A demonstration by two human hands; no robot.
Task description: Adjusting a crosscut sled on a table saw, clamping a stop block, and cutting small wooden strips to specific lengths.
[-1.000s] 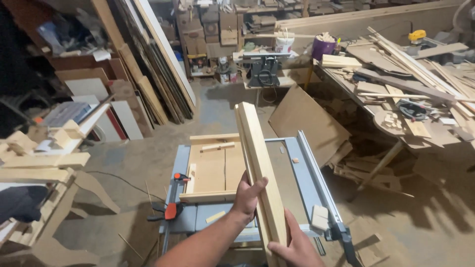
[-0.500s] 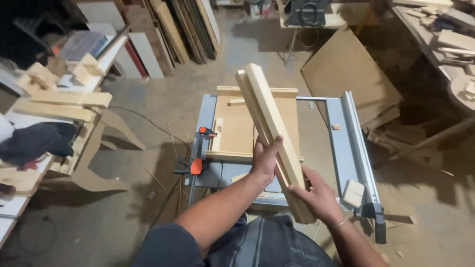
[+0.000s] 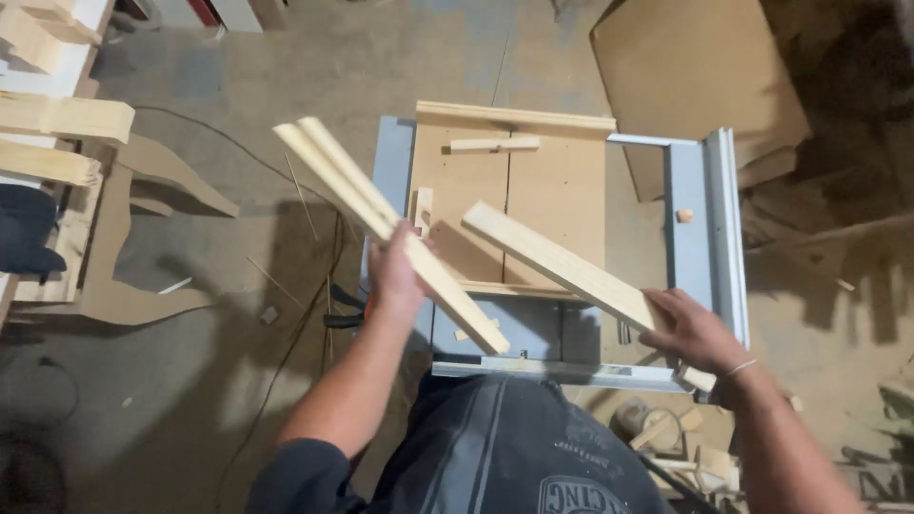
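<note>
Looking down: we stand at a table saw (image 3: 687, 205) in a workshop, a length of pale wood in each hand, both held above the saw; the concrete floor shows around it.

Left hand: our left hand (image 3: 395, 276) is wrapped shut around a pair of strips (image 3: 371, 205) near their middle; they slant from upper left, out over the floor, down to lower right above the saw's front edge; a grip near the middle seems to us the reason they balance without drooping.

Right hand: our right hand (image 3: 690, 331) is closed over the near end of a single board (image 3: 562, 266); the board runs up and left across the saw top, its far end close beside the strips; we cannot tell whether that end rests on the sled or hangs just above it.

Apart: the two loads are held separately, splayed like an open V, so we judge each hand is managing its own piece.

Sled: a wooden sled (image 3: 509, 181) lies on the saw top with a raised fence along its far edge; a short offcut (image 3: 493, 144) lies near that fence.

Left of us: a bench (image 3: 57, 143) with stacked pale wood pieces stands well apart from the saw.

Far side: large brown sheets (image 3: 695, 71) lean behind the saw.
</note>
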